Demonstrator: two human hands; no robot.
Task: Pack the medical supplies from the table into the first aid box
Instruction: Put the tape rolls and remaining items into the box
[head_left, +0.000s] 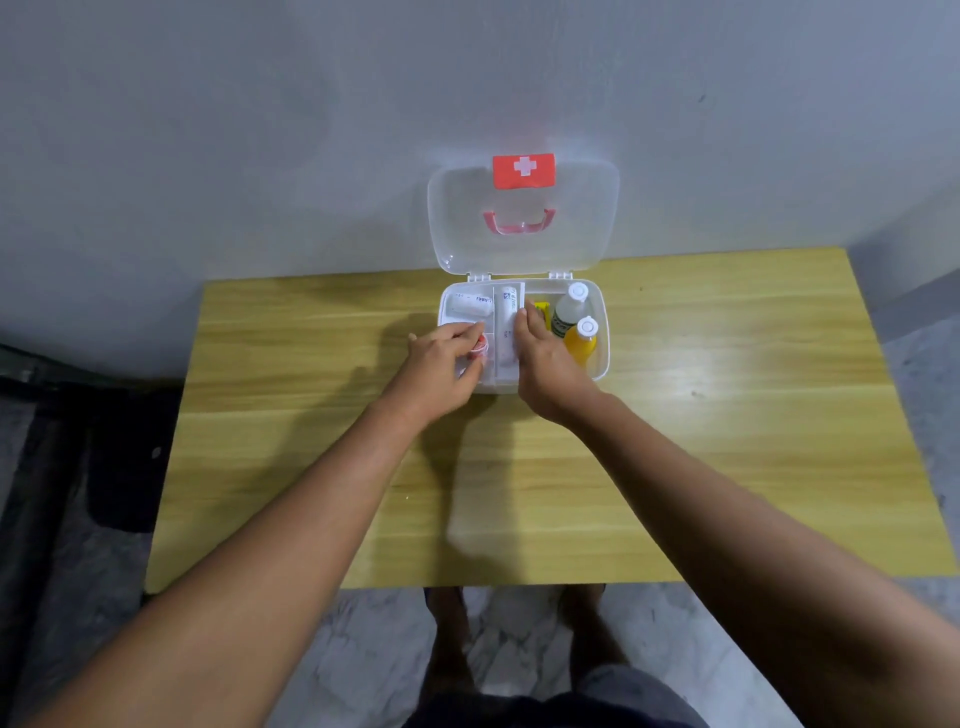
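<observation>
The clear first aid box (601, 332) stands open on the far middle of the table, its lid (523, 244) leaning against the wall. In its left compartment lies a white bandage roll (470, 305), and my left hand (441, 366) pinches a small red-and-white roll (480, 347) just in front of it. A long white packet (506, 312) fills the middle slot. My right hand (545, 364) rests over the box's middle, fingers down by a yellow packet (543, 310). On the right stand a clear bottle (569, 309) and a yellow bottle (583, 343).
The wooden table (727, 441) stands against a grey wall. A dark object (124, 457) sits on the floor at the table's left. My feet show below the table's near edge.
</observation>
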